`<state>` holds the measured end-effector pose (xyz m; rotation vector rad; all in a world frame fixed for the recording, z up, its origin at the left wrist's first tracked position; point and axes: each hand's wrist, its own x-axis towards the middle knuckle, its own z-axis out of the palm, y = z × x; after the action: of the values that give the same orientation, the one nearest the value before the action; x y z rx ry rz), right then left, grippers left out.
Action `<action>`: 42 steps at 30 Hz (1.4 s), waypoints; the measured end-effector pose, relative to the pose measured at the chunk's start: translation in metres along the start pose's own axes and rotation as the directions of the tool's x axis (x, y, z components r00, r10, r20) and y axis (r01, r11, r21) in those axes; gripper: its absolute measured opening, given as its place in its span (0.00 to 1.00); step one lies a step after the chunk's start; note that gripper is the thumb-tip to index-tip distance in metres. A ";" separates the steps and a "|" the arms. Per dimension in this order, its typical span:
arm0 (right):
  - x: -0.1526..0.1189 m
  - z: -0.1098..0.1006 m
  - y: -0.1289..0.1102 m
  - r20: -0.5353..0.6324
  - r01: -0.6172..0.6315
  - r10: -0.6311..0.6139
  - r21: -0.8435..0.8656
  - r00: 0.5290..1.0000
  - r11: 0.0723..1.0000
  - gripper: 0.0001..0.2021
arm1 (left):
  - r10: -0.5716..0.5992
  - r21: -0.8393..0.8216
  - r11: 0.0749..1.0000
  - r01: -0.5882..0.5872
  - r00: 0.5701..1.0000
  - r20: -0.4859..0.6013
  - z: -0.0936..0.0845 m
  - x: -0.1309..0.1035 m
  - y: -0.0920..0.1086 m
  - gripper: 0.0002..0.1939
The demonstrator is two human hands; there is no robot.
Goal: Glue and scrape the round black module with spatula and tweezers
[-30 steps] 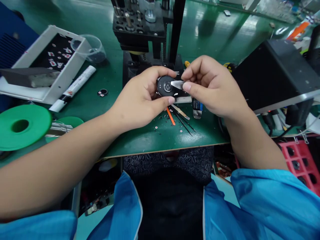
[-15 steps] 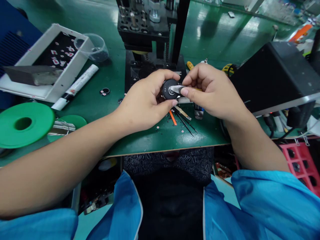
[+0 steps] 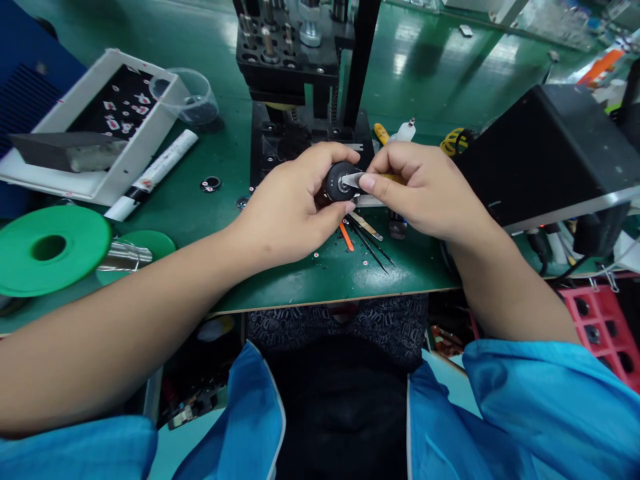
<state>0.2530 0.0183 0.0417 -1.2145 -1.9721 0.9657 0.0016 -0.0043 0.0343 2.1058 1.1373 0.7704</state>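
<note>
A round black part (image 3: 336, 181) with a silvery centre is held between the thumb and fingers of my left hand (image 3: 290, 207). My right hand (image 3: 417, 187) pinches a thin, pointed metal blade (image 3: 353, 179), whose tip reaches the centre of the round part. The blade's far end is hidden by my right fingers. Below my hands, tweezers (image 3: 373, 248) with dark points and an orange stick (image 3: 346, 237) lie on the green table (image 3: 300, 283).
A black press (image 3: 290, 67) stands just beyond my hands. On the left are a white tray (image 3: 107, 180) with small labels, a clear cup (image 3: 193, 100), a marker (image 3: 155, 173) and a green spool (image 3: 90, 247). To the right stands a black box (image 3: 545, 153).
My right hand has shifted slightly and its fingers have closed in more, uncovering a white bottle behind it. The round part stays in my left hand, with the blade still at its centre.
</note>
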 end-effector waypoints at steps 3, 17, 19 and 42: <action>-0.001 0.001 0.001 -0.022 0.021 -0.021 -0.018 1.000 1.000 0.19 | 0.004 0.012 1.000 -0.004 1.000 -0.004 0.000 0.000 0.000 0.28; -0.001 0.006 0.000 -0.062 0.056 -0.060 -0.053 0.996 0.997 0.21 | -0.018 0.026 0.999 0.018 1.000 -0.026 0.001 0.000 -0.001 0.28; -0.001 0.006 0.000 -0.066 0.050 -0.053 -0.053 0.996 0.997 0.21 | -0.016 0.047 0.999 0.017 0.999 -0.027 0.001 0.000 -0.001 0.28; -0.005 0.016 -0.026 -0.084 -0.095 0.087 -0.101 0.993 0.990 0.16 | -0.002 0.139 0.990 0.005 1.000 -0.019 -0.001 0.000 0.000 0.29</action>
<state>0.2304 0.0014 0.0540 -1.3905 -1.9402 0.8529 0.0012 -0.0038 0.0348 2.2144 1.2361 0.7291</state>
